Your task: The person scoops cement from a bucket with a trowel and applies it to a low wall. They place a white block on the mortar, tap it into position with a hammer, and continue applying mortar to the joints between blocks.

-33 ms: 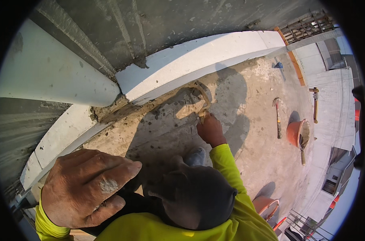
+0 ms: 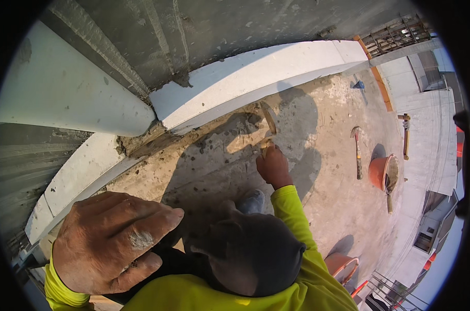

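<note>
My right hand (image 2: 274, 167) is closed round the handle of a trowel (image 2: 268, 119). The blade points away from me, low over the rough concrete floor beside the white curb (image 2: 255, 78). Close to the camera at lower left, my left hand (image 2: 110, 243) hangs loosely with its back up. Its thumb stands apart from the bent fingers, and nothing shows in it. Some fingertips are out of sight. Between my arms rises a dark-clothed knee (image 2: 255, 254), with a shoe (image 2: 252, 202) beyond it.
A pale round column (image 2: 69, 88) meets a gap in the curb. To the right lie a hammer (image 2: 358, 155) and a blue tool (image 2: 357, 84). An orange bucket (image 2: 378, 172) holds grey material and a handled tool. Another orange bucket (image 2: 338, 264) stands nearer me.
My right hand has shifted slightly to the right with the trowel. The blade has turned and moved a little rightward. My left hand stays nearly where it was.
</note>
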{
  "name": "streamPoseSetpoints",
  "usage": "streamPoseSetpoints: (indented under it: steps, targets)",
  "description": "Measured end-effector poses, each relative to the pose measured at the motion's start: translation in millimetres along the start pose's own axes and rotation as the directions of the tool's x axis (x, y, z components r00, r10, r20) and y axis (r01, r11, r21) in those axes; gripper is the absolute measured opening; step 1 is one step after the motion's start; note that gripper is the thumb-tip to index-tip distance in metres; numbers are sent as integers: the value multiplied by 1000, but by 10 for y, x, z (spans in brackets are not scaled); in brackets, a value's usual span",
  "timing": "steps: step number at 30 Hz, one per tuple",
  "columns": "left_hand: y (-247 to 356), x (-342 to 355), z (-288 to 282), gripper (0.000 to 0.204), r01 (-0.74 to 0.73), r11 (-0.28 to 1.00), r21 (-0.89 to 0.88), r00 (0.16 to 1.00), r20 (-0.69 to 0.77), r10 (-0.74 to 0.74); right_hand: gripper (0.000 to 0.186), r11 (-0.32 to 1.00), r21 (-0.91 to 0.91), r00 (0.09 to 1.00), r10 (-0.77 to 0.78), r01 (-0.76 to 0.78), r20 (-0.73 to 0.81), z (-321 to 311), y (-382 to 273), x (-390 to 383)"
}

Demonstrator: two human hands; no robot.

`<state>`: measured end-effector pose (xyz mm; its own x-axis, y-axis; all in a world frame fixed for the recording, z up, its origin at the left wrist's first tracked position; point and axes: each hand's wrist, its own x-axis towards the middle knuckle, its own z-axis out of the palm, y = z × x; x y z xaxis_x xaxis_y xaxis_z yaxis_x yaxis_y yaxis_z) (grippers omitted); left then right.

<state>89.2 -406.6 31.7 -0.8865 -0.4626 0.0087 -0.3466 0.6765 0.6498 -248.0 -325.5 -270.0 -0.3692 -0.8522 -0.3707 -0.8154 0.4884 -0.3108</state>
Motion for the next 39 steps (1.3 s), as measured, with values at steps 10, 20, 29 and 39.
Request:
streamPoseSetpoints:
  steps: [10,20,29,39]
  targets:
    - [39,-61,-13,48,6,999,-43,1000,-30,-8,38,982,106,988,-155,157,-25,328,-70,-91]
    - [48,-119,-1,43,29,999,-17,994,-106,-31,35,940,330,995,-64,84,-71,563,-24,54]
    - [85,-142,-6,42,82,997,13,989,-128,-80,24,50,948,945,-81,-314,318,858,-487,-382]
    - [100,-148,-88,47,47,997,63,995,-87,-41,29,-309,941,990,-74,-135,118,60,-211,-875]
